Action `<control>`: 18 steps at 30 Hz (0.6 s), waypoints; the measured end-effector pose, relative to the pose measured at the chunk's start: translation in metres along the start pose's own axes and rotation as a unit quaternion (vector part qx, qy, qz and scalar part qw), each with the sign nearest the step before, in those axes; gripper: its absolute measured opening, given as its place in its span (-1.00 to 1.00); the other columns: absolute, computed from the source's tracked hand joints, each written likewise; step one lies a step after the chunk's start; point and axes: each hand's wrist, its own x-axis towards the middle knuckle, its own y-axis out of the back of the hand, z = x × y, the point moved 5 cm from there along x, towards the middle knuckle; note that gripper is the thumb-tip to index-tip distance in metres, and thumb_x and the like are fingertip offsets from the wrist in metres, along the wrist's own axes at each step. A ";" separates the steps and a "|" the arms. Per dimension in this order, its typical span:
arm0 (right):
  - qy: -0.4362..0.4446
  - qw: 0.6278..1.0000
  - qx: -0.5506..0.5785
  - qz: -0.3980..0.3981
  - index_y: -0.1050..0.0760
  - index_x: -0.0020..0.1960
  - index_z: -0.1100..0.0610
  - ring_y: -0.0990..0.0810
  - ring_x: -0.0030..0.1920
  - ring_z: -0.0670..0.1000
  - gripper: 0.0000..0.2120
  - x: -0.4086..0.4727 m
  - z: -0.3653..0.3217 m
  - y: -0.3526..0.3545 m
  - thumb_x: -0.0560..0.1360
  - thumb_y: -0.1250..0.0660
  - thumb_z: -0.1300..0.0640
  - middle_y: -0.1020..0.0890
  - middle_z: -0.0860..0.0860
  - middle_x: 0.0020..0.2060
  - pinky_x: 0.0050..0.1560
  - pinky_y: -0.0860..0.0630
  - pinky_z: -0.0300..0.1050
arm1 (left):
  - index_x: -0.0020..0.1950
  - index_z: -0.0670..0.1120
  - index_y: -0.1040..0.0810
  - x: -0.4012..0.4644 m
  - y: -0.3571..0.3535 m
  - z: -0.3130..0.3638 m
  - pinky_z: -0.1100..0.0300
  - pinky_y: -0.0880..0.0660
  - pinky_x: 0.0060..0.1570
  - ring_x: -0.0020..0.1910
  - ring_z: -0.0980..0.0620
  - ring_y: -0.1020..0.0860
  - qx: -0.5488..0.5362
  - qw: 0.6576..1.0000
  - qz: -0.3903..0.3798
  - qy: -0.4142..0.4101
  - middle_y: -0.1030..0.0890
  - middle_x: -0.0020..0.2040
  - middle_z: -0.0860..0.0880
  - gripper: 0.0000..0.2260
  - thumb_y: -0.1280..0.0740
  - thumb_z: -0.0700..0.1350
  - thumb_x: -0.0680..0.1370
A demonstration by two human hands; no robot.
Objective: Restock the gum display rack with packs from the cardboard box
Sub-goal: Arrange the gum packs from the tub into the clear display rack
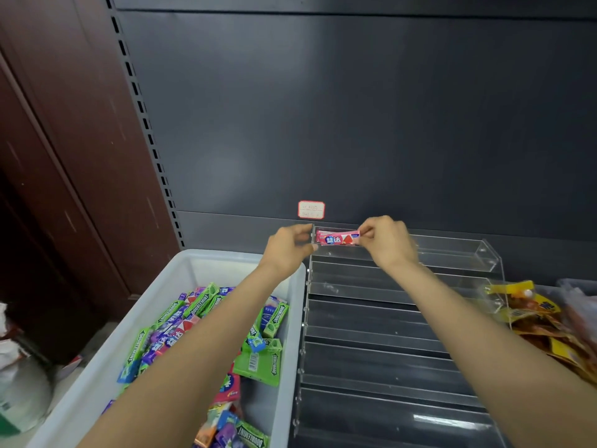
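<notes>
A clear acrylic tiered display rack stands on the shelf, with several bare rows. A pink gum pack lies at the left end of the rack's top row. My right hand pinches the pack's right end. My left hand is at the rack's top left corner, fingers touching its edge beside the pack's left end. A white plastic bin to the left of the rack holds several green, purple, pink and blue gum packs. No cardboard box is in view.
A dark metal shelf back panel with a small red-bordered price label rises behind the rack. Yellow snack bags lie right of the rack. A brown cabinet stands at the left, with white bags on the floor.
</notes>
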 end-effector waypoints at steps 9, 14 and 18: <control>-0.015 0.995 -0.092 -0.020 -0.54 -0.05 0.12 -0.49 -0.18 0.06 -0.81 0.009 -0.013 -0.002 0.45 -0.43 0.03 -0.63 0.07 -0.11 -0.24 -0.37 -0.14 | 0.28 -0.13 -0.50 0.003 -0.002 0.000 0.04 -0.49 0.19 0.12 -0.05 -0.58 0.017 1.000 0.020 -0.017 -0.62 0.15 -0.08 -0.65 -0.39 -0.19 0.50; -0.034 0.999 -0.013 -0.030 -0.57 -0.01 0.13 -0.54 -0.09 0.06 -0.86 0.007 -0.007 -0.004 0.46 -0.42 0.12 -0.64 0.06 -0.05 -0.20 -0.37 -0.14 | 0.29 -0.12 -0.46 -0.010 0.009 0.003 0.27 -0.40 0.02 0.02 0.04 -0.56 0.015 0.997 0.068 -0.014 -0.62 0.09 -0.06 -0.66 -0.36 -0.14 0.52; 0.019 1.000 0.017 0.013 -0.59 -0.01 0.12 -0.59 -0.05 0.05 -0.89 -0.006 -0.017 -0.001 0.48 -0.39 0.14 -0.64 0.05 -0.07 -0.12 -0.53 -0.08 | 0.24 -0.09 -0.49 -0.034 0.023 0.005 0.37 -0.37 -0.04 -0.08 0.13 -0.52 0.035 0.995 0.088 -0.036 -0.60 0.09 -0.02 -0.73 -0.32 -0.13 0.54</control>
